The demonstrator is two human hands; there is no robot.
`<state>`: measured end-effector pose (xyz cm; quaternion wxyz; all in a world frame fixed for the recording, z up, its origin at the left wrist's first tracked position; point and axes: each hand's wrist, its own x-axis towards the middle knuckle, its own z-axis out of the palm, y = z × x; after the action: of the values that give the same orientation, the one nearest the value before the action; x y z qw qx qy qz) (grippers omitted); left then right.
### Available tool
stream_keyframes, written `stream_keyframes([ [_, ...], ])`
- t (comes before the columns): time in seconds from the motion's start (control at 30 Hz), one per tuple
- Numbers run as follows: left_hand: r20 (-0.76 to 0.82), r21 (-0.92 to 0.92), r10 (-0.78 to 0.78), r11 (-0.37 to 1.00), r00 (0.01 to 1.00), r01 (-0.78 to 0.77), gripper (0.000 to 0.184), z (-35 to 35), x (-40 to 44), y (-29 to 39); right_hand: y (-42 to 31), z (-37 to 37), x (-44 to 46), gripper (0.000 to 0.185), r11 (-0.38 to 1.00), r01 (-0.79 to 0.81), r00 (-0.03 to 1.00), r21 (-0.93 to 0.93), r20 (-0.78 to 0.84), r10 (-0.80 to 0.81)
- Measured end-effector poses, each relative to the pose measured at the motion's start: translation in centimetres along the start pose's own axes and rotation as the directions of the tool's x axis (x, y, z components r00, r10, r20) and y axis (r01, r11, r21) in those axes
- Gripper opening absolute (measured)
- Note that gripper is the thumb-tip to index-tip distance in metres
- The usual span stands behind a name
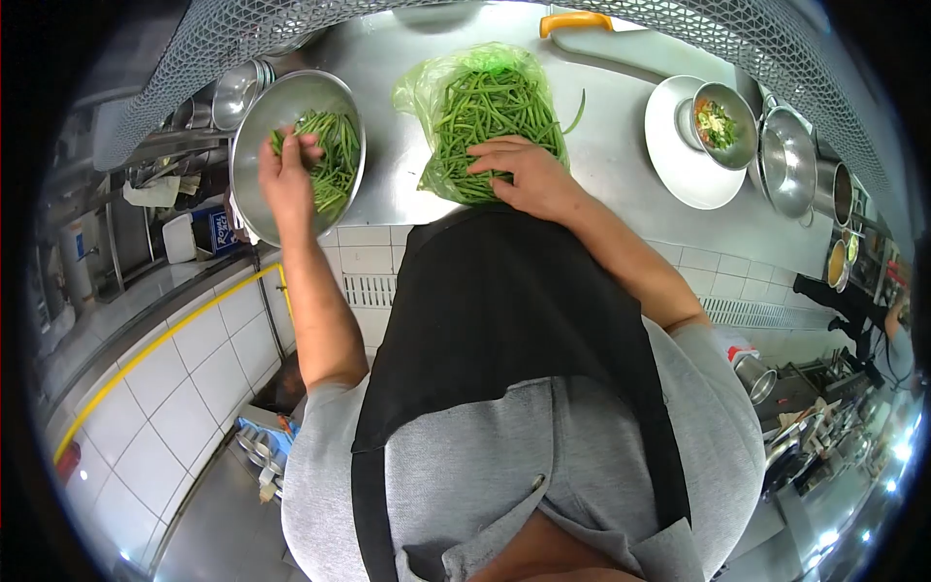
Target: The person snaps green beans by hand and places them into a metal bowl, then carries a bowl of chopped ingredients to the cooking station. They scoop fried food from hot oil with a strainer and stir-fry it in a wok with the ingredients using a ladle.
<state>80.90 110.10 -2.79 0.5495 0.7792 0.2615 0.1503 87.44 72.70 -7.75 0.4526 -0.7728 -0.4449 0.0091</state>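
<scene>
My left hand (288, 170) is over a steel mixing bowl (254, 126) at the left of the counter. Its fingers are closed around a few green beans, with a green end poking out beside them. More cut green beans (335, 155) lie inside that bowl. In front of my apron, a pale green plastic bag (417, 92) lies spread open under a heap of long green beans (490, 112). My right hand (529, 177) rests on the near right side of this heap, fingers apart; whether a bean is under the fingertips is hidden.
A white plate (669, 145) on the right carries a small steel bowl (745, 136) of chopped food. Steel bowls (787, 160) stand beyond it. A yellow-handled knife (577, 21) lies at the back. Another person (892, 339) is at the far right.
</scene>
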Motion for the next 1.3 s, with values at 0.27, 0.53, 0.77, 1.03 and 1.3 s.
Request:
stream_keyframes([
  [0.27, -0.026, 0.597, 0.408, 0.739, 0.913, -0.313, 0.042, 1.5, -4.1, 1.3, 3.2, -5.3, -1.4, 0.029, 0.805, -0.592, 0.800, 0.037, -0.090, 0.593],
  [0.53, 0.629, 0.268, 0.378, 0.715, 0.679, -0.646, 0.023, 15.5, -8.8, 2.6, 4.5, -5.4, -1.4, 0.024, 0.786, -0.601, 0.798, -0.142, -0.050, 0.601],
  [0.77, 0.703, 0.320, 0.303, 0.673, 0.643, -0.667, 0.017, 18.6, -8.2, 0.8, 1.3, -6.2, -1.3, 0.023, 0.793, -0.605, 0.781, 0.070, -0.141, 0.608],
  [1.03, 0.406, -0.235, 0.058, 0.971, 0.912, 0.043, 0.007, 16.6, -7.5, 1.5, -0.2, -5.4, -1.4, 0.027, 0.726, -0.636, 0.731, 0.262, -0.097, 0.676],
  [1.3, 0.610, 0.185, 0.097, 0.948, 0.786, -0.260, 0.010, 16.0, -8.4, 6.1, -1.2, -2.7, 0.7, 0.028, 0.797, -0.545, 0.828, 0.260, 0.020, 0.560],
])
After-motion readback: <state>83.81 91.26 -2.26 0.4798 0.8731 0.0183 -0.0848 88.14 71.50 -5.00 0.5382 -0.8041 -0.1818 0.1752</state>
